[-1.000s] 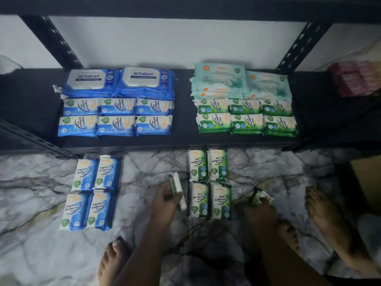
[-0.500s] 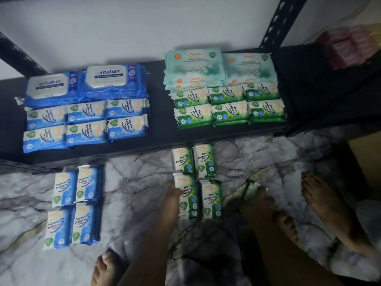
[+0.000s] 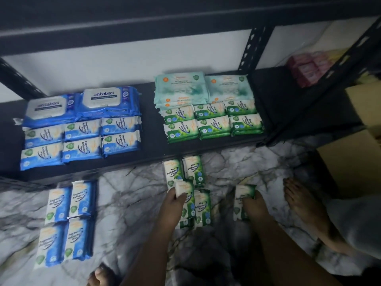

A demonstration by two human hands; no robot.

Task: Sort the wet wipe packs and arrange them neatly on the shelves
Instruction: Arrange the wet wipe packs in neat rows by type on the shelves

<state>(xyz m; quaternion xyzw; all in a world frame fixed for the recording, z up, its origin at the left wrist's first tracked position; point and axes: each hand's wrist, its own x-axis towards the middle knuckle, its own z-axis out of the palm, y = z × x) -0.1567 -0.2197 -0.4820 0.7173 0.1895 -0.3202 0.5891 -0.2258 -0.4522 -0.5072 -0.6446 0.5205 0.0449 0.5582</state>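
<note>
My left hand (image 3: 174, 203) grips a green pine wipe pack (image 3: 186, 196) lying on top of the green packs (image 3: 194, 172) grouped on the marble floor. My right hand (image 3: 254, 205) holds another green pine pack (image 3: 243, 198) just right of that group, low over the floor. Several blue fragrance-free packs (image 3: 68, 221) lie on the floor at the left. On the black bottom shelf (image 3: 150, 139) blue packs (image 3: 82, 137) fill the left side and green and pale teal packs (image 3: 210, 112) fill the middle.
My bare feet (image 3: 303, 207) stand on the floor at right and bottom centre. A cardboard box (image 3: 354, 153) sits at the right. Pink packs (image 3: 305, 69) lie on the shelf's far right, behind a black upright (image 3: 250, 48). The upper shelf edge runs overhead.
The left hand's pack has gone from upright beside the green stack to flat on top of it. The right hand's pack now shows its face. The camera moved closer.
</note>
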